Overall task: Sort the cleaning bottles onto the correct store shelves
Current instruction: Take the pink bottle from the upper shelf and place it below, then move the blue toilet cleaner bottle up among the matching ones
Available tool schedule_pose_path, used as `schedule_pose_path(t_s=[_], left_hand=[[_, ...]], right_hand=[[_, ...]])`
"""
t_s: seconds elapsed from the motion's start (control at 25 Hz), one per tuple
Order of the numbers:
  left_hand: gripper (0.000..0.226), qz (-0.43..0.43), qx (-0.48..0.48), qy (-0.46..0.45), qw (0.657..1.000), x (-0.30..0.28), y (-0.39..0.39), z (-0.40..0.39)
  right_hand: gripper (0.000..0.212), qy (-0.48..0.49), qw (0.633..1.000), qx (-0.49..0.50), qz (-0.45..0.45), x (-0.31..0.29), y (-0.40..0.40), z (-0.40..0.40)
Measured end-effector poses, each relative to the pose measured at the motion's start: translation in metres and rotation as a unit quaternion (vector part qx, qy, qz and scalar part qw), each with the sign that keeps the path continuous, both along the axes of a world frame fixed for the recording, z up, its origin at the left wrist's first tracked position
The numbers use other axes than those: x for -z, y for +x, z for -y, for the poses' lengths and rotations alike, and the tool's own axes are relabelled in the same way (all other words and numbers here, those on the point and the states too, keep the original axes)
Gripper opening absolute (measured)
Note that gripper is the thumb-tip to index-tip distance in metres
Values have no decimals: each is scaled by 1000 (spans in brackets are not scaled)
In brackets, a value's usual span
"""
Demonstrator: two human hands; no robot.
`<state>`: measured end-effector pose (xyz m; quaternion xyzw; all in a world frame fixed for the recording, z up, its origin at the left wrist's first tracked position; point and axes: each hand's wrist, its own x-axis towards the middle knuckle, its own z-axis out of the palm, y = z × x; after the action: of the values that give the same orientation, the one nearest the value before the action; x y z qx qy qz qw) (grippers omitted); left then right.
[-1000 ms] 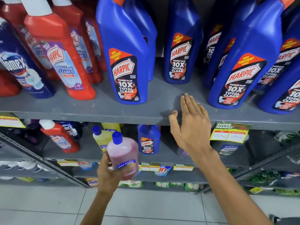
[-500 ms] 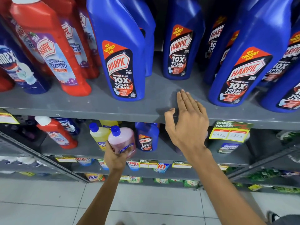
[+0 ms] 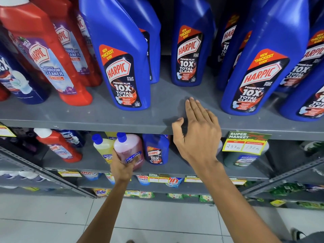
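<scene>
My left hand [image 3: 121,168] grips a pink bottle with a blue cap [image 3: 130,148] at the front of the lower grey shelf [image 3: 177,170]. It stands close beside a yellow bottle with a blue cap [image 3: 102,148] on its left and a small blue Harpic bottle [image 3: 155,149] on its right. My right hand [image 3: 197,134] rests flat, fingers together, on the front edge of the upper grey shelf [image 3: 87,118], in a gap between two tall blue Harpic bottles [image 3: 121,67] [image 3: 259,71]; it holds nothing.
Red Harpic bathroom cleaner bottles [image 3: 45,55] and a dark blue Domex bottle [image 3: 15,79] fill the upper shelf's left. A red bottle [image 3: 57,146] leans on the lower shelf. A yellow-green price tag [image 3: 245,143] hangs right of my right hand. Detergent packs [image 3: 101,191] line the bottom shelves above a white tiled floor [image 3: 52,221].
My left hand has carried the pink bottle up and forward to the lower shelf, beside the yellow bottle. My right hand stays on the upper shelf edge. The view has moved closer.
</scene>
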<state>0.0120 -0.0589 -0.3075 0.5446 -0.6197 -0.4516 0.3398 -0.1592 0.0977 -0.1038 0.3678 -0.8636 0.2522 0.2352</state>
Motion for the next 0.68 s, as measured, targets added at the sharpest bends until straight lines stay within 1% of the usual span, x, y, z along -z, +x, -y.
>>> schedule_pose_path(t_s=[0.2, 0.32, 0.44, 0.48, 0.52, 0.6, 0.68], left_hand=[[92, -37, 7, 21, 999, -6, 0, -6], [74, -34, -8, 51, 998, -10, 3, -16], [61, -41, -76, 92, 992, -7, 12, -50], [58, -48, -80, 108, 990, -10, 15, -67], [56, -46, -57, 105, 992, -13, 16, -83], [48, -23, 37, 28, 999, -24, 13, -105], [43, -8, 93, -67, 993, -42, 2, -105]], right_hand=[[58, -9, 1000, -12, 4, 1, -1, 0], [55, -27, 999, -21, -3, 3, -2, 0], [48, -98, 993, -69, -15, 10, -2, -6], [46, -136, 985, -105, -13, 17, 1, -11], [48, -169, 975, -147, -7, 29, 7, -19], [52, -197, 956, -217, 13, 65, 27, -41], [57, -170, 954, -242, 52, 110, 49, -64]])
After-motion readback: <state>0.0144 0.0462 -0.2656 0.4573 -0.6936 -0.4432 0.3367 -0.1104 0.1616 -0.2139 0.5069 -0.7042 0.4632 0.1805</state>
